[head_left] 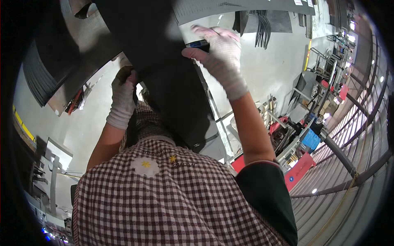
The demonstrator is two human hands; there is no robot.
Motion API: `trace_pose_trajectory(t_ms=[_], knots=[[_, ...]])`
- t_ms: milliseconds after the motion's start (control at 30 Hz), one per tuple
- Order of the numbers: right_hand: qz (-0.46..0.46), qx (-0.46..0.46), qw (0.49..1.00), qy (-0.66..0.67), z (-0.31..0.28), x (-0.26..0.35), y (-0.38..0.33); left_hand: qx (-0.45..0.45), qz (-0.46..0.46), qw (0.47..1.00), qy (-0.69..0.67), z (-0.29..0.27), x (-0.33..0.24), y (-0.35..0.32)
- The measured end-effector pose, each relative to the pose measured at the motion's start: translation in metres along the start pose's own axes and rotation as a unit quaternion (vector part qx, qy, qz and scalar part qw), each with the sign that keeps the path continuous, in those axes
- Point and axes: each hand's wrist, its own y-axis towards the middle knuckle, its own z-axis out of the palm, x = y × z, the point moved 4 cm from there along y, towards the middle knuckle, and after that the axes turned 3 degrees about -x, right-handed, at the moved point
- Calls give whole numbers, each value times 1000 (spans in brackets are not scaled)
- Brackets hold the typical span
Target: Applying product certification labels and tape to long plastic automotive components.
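A large, dark grey, flat sheet of stiff rubbery material (164, 61) fills the upper middle of the view, held up in front of the person's chest and slanting down toward the checked brown-and-white apron (164, 197); its lower end hangs near a pale tabletop edge with a metal rail (217, 131). Behind it lies a pale grey workshop floor (266, 69) with more dark sheets and a bundle of black strips (262, 26) spread on it. The work in hand looks like lifting and handling this sheet, perhaps trimming or marking its edge; a next move would probably call for a steady hold on both edges so the sheet does not sag or swing. The right hand (221, 55), in a white knitted glove, is raised high with the forearm stretched upward, fingers curled around the sheet's right edge and pinching a small dark tool with a blue part (198, 44) against it. The left hand (123, 96), gloved alike, is lower, wrist bent, fingers closed on the sheet's left edge.
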Motion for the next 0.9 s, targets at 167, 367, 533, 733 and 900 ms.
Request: trace_pose_trajectory(t_ms=[167,367,533,733,900], knots=[[-19,-130,991,-34,13,73,-46,85,-10,989,-122,7,12,11],[44,-17,997,-68,69,98,-46,271,-37,958,-91,20,30,68],[34,-17,997,-68,75,99,-47,345,2,938,-28,49,79,115],[34,-1,995,-89,74,106,-42,258,81,960,69,23,129,171],[31,-7,994,-108,75,102,-46,159,132,965,163,-89,83,93]])
